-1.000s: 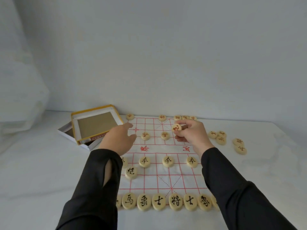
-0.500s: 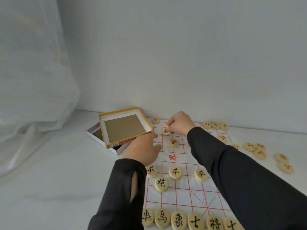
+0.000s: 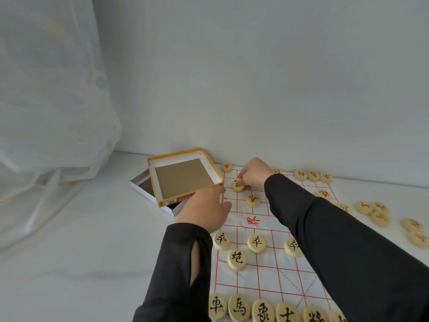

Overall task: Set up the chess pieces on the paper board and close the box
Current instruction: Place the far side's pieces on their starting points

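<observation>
At far left, a sheer white curtain (image 3: 46,112), bunched softly on the pale table (image 3: 81,252). Next, the box (image 3: 183,180), not yet closed: shallow square cardboard, yellow-rimmed lid (image 3: 173,152) lying inside up and askew over the white tray (image 3: 142,185).

Beside its near corner, the left hand (image 3: 204,210), fingers slack and gripping nothing, at the edge of the paper board (image 3: 262,275). Just past it, the right hand (image 3: 254,173), fingertips pinched round a red-marked piece (image 3: 238,185), held on or just above a far-left crossing (contact with the paper hard to judge).

Near side judged largely done: black-marked row (image 3: 239,307) along the near edge, soldiers and one cannon ahead of it. Far side only partly filled: some pieces on the back line, a red soldier (image 3: 253,200) just beside the held piece. Off the board at right, loose red pieces (image 3: 379,218) left to place, then the box to shut.

Pieces: smooth pale wooden discs, rounded edges, inked characters. Board: thin white paper, red grid, lightly creased.
</observation>
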A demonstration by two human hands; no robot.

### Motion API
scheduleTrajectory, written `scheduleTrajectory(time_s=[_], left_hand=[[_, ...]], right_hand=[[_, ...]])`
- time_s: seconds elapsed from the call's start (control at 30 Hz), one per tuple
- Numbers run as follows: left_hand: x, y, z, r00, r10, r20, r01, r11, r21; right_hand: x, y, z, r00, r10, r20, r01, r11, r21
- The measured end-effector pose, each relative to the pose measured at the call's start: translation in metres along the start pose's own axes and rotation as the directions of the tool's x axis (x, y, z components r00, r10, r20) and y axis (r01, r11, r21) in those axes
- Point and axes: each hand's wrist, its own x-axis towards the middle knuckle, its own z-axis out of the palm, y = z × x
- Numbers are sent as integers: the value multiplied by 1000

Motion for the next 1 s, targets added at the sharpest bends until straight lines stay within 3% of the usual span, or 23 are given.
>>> scheduleTrajectory(time_s=[0.2,0.4,0.67,1.0], left_hand=[[0,1,-1,1000,2,0,-2,1000,17],[1,0,0,1000,-14,7,13,1000,17],[-3,21,7,999,36,37,-38,997,70],[-13,66,40,990,115,75,-125,982,142]], right_hand=[[0,-6,2,1000,-9,13,11,994,-107],[-4,-7,2,997,-31,-68,19,985,-171],[-39,10,-29,977,-124,-174,129,992,17],[-121,82,-50,944,-11,-331,85,974,209]])
